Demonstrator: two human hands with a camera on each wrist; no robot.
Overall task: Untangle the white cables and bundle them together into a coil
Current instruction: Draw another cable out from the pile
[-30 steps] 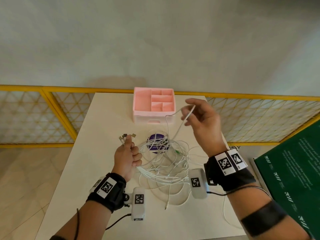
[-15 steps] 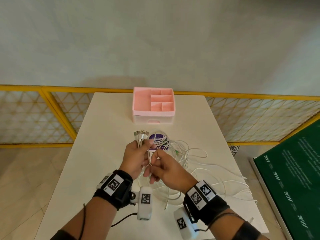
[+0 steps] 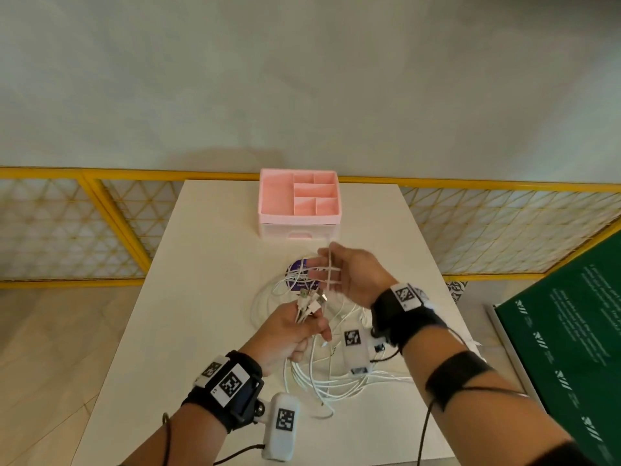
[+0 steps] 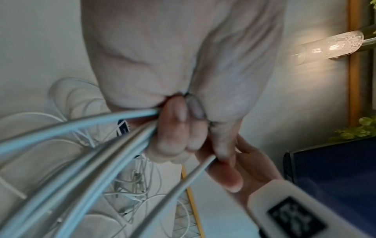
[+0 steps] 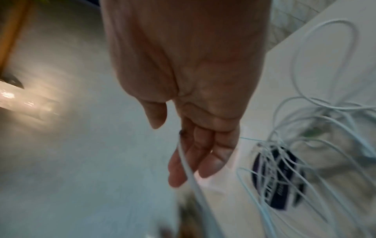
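Note:
Several white cables [image 3: 322, 378] lie in a loose tangle on the white table [image 3: 208, 264], some over a purple disc [image 3: 297, 277]. My left hand [image 3: 312, 326] grips a bunch of cable ends, with their USB plugs [image 3: 311, 299] sticking up out of the fist. The left wrist view shows its fingers [image 4: 179, 128] curled round several strands [image 4: 81, 153]. Just beyond it my right hand [image 3: 322, 270] is raised with fingers straight and spread. One white strand [image 3: 331, 267] is draped across those fingers and runs down along the index finger [image 5: 179, 167], thumb apart.
A pink compartment organiser [image 3: 299, 203] stands at the table's far middle. A yellow-framed lattice fence [image 3: 504, 223] runs behind and beside the table. A green board [image 3: 564, 331] lies off the right edge. The purple disc [image 5: 278, 180] sits under loose loops.
My right hand has left the spot beside the left hand, risen away and opened, with a strand now draped over its fingers. The left hand has shifted right, keeping its bunch.

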